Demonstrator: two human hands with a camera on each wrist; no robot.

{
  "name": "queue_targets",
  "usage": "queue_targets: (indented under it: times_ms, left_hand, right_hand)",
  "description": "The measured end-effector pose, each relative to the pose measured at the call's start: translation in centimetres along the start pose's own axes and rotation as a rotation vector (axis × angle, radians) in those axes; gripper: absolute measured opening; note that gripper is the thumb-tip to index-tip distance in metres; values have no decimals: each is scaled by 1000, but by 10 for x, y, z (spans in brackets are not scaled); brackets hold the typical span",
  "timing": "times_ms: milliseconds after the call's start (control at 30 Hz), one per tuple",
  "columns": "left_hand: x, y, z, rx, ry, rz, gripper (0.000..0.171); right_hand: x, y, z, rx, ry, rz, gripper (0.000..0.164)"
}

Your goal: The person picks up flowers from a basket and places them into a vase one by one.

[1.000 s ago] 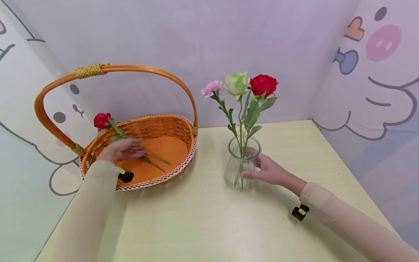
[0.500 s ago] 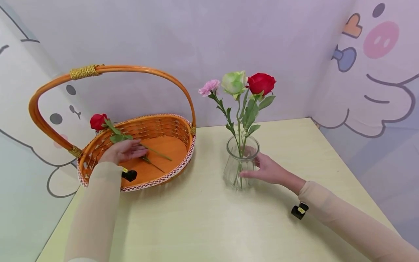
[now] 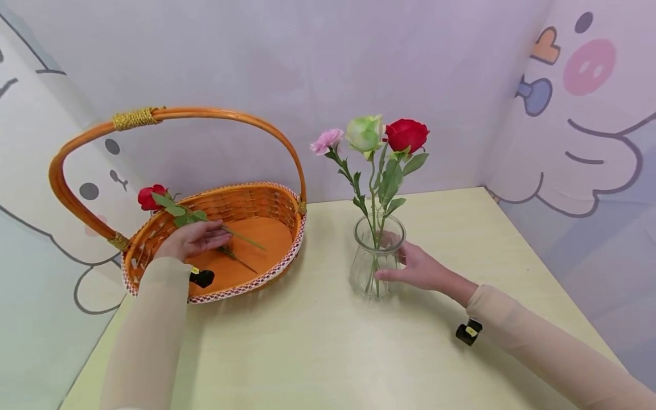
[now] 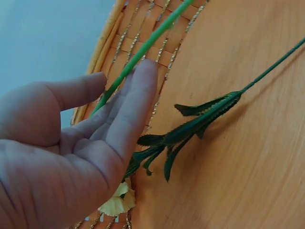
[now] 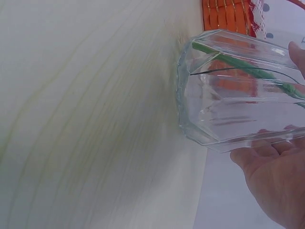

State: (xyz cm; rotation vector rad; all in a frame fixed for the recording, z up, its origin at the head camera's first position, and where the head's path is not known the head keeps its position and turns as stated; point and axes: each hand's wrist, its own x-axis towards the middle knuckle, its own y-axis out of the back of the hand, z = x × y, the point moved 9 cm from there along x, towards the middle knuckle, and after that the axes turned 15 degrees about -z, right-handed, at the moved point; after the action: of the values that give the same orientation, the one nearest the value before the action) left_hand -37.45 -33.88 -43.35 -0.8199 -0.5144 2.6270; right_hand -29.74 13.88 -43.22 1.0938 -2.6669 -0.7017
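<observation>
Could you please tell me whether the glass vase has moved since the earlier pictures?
No: in the head view, the glass vase keeps its place against the table's far-right corner, shifting neither way.

Across the top and middle of the head view, a plain, pale lilac backdrop with faint creases. At left, a white and pale-blue side panel, printed with a large cartoon animal: dark oval eyes, small nose, grey outlines. At upper right, another printed panel, with a round pink snout, an orange heart and a blue shape. Filling the lower half, a pale yellow wood-grain tabletop, right edge slanting toward the lower right corner. Soft, diffuse light, with a pale sheen at lower centre.
</observation>
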Motion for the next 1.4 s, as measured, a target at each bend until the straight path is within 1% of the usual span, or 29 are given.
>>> queue_targets:
  times_ms: [133, 200, 367, 567, 700, 800, 900, 1000, 1167, 1267, 1400]
  left_hand:
    - [-2, -1, -1, -9, -5, -13, 35]
    - [-2, -2, 1, 10, -17, -28, 35]
    - [-5, -5, 7, 94, -70, -75, 32]
    - [-13, -7, 8, 151, -96, -121, 23]
    - [-18, -7, 10, 205, -107, -138, 25]
    - [-22, -9, 14, 257, -120, -135, 27]
    - [-24, -15, 16, 300, -131, -141, 25]
    - [-20, -25, 18, 345, -130, -162, 21]
    - [-15, -44, 23, 434, -140, -191, 29]
    - [-14, -54, 26, 461, -149, -203, 29]
    - [-15, -68, 30, 477, -168, -258, 23]
  right_hand:
    - [-1, -1, 0, -6, -7, -2, 92]
    - [-1, -1, -1, -8, -5, -1, 92]
    - [-2, 1, -1, -10, -3, 1, 93]
    - [-3, 0, 0, -9, -5, -1, 91]
    - [-2, -2, 1, 2, 2, -8, 91]
    - [-1, -2, 0, -1, 10, -12, 91]
    - [-1, -2, -2, -9, 14, -10, 90]
    - [0, -1, -2, -12, 15, -13, 90]
    - [0, 0, -3, -13, 20, -8, 91]
    - [0, 0, -2, -13, 15, -7, 90]
    - [0, -1, -1, -12, 4, -9, 90]
